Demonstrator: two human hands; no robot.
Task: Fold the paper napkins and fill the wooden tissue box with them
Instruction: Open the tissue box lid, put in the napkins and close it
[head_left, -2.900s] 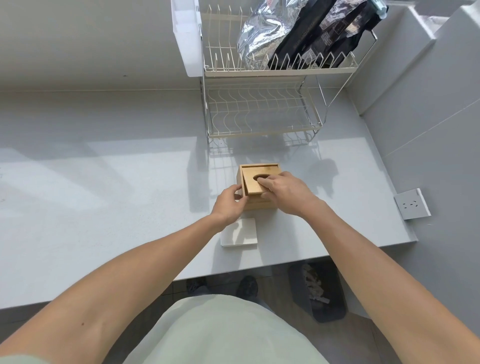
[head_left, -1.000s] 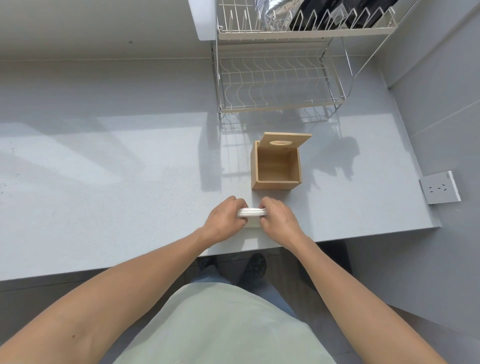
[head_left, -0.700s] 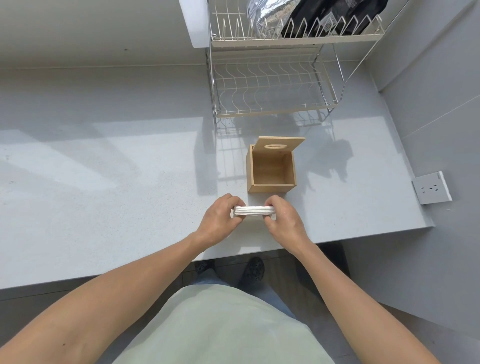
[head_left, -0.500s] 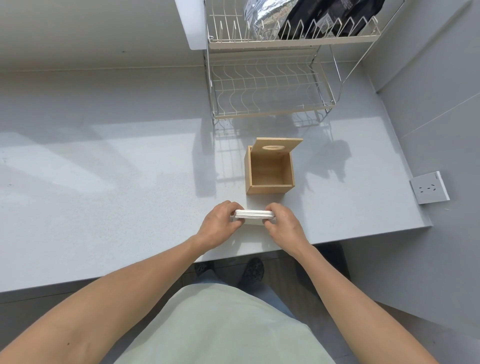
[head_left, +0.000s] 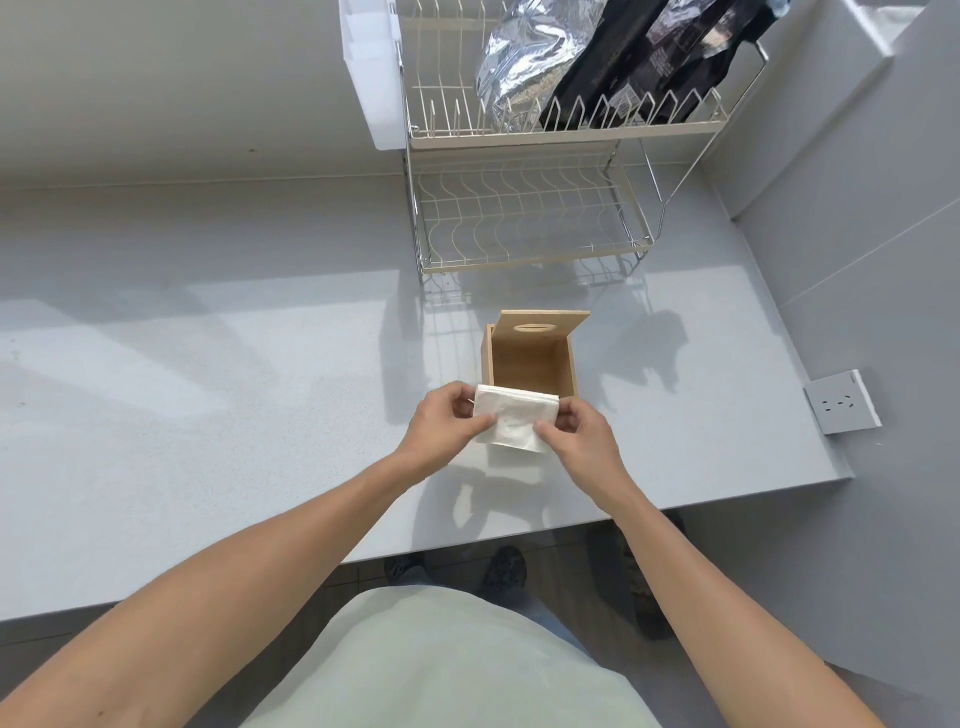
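A wooden tissue box (head_left: 530, 364) stands open on the grey counter (head_left: 208, 415), its lid (head_left: 540, 325) with an oval slot tipped up at the back. The inside I can see holds nothing. Just in front of the box, lifted above the counter, is a white stack of paper napkins (head_left: 511, 423). My left hand (head_left: 447, 423) pinches its left edge and my right hand (head_left: 576, 431) pinches its right edge. The stack's broad face is turned toward me and hides the box's front wall.
A two-tier wire dish rack (head_left: 535, 208) stands behind the box, with a foil bag (head_left: 524, 57) and black bags (head_left: 654, 57) on its top tier. A wall socket (head_left: 841, 402) is at the right. The counter's front edge runs just below my hands.
The box lid went from shut to open. Both hands picked the napkin stack off the counter, raised it toward the box and tilted it from edge-on to face-on.
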